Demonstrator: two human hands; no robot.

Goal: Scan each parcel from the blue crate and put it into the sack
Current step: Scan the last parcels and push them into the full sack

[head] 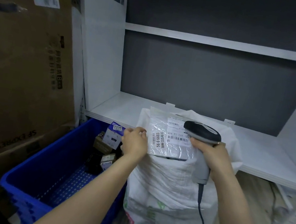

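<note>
A flat parcel (161,133) in clear plastic with white barcode labels hangs over the mouth of the white woven sack (166,187). My left hand (135,142) grips the parcel's left edge. My right hand (212,154) grips a grey and black corded barcode scanner (202,134), whose head sits over the parcel's right side. The blue crate (53,174) stands to the left of the sack, with several small boxes (111,137) in its far end.
Large cardboard boxes (21,66) are stacked at the left beside the crate. A white shelf (263,154) runs behind the sack, with another board above. The scanner's cable (199,211) hangs down over the sack's front to the floor.
</note>
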